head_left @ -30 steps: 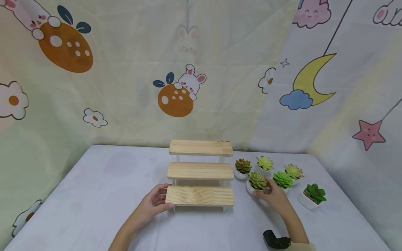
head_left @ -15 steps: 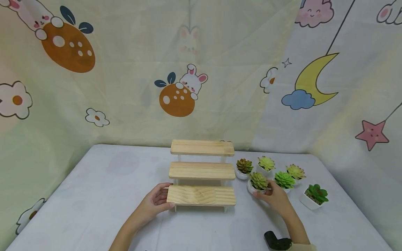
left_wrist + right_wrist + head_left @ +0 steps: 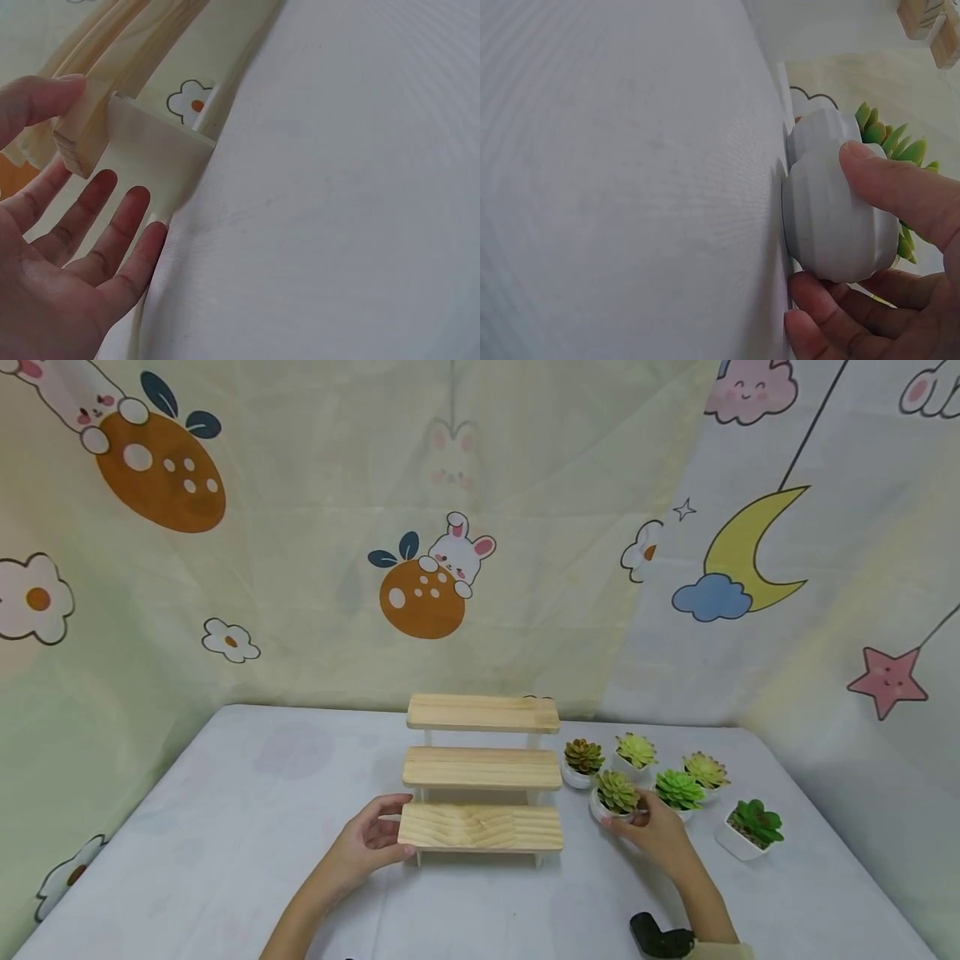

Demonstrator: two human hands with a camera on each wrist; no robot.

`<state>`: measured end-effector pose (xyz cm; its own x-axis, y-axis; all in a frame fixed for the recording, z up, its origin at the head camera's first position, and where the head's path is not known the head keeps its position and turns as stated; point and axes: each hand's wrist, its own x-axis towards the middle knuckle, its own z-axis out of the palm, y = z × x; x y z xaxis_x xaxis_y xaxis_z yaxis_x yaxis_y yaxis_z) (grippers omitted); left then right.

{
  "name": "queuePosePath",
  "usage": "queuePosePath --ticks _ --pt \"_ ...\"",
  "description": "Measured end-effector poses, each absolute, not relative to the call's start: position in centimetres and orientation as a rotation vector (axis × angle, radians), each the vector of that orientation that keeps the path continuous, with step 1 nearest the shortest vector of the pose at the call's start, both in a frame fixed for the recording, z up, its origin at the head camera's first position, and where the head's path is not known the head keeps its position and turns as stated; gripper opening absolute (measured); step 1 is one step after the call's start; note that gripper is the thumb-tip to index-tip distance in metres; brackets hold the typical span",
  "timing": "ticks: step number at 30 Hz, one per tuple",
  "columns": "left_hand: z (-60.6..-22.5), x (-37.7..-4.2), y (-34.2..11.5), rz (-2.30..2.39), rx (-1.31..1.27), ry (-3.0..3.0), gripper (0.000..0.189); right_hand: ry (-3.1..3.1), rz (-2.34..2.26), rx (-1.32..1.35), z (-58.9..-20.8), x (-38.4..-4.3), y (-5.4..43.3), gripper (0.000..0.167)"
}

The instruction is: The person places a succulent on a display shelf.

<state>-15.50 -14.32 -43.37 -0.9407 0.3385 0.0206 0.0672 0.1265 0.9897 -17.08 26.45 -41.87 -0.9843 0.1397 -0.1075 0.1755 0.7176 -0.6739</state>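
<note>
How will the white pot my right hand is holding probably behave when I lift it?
The pot shows no dent under your fingers, so it's probably stiff. Faint ribs down its side may limit slipping, though its bulging shape could let it turn. Being squat, it seems unlikely to tip easily.

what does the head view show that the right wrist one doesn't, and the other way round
Only the head view: the left hand gripping the end of the stand's lowest shelf, plus the moon and star on the backdrop.

Only the right wrist view: the ridges on the pot, seen up close.

Both: the right hand holding that pot with its green plant, another pot, the table, and at least part of the stand and backdrop.
</note>
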Motion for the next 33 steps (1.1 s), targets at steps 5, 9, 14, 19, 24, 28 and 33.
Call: queuePosePath --ticks 5,9,14,19,24,28,33 --pt "-43.4 -15.4 -14.4 1.911 0.417 2.211 0.067 2.873 -1.118 0.269 -41.9 -17.1 26.4 0.084" --pt "-43.4 -15.4 -14.3 1.908 0.405 2.215 0.067 2.880 -1.119 0.269 -41.8 -17.0 26.3 0.084" --pt "-43.3 -15.4 -14.3 1.911 0.376 2.209 0.066 2.887 -1.138 0.274 -41.9 -17.0 26.3 0.083" --pt "-43.3 -15.4 -14.2 1.917 0.385 2.213 0.064 2.901 -1.123 0.283 -41.9 -16.9 26.3 0.085" --pt "-43.3 -15.4 -14.1 1.928 0.402 2.214 0.064 2.900 -1.116 0.294 -41.6 -16.8 26.3 0.088" --pt "-43.2 -15.4 -14.1 1.939 0.395 2.201 0.066 2.884 -1.132 0.302 -41.3 -16.7 26.3 0.090" --pt "-43.3 -15.4 -14.1 1.947 0.396 2.189 0.066 2.873 -1.170 0.294 -40.8 -16.5 26.2 0.089"
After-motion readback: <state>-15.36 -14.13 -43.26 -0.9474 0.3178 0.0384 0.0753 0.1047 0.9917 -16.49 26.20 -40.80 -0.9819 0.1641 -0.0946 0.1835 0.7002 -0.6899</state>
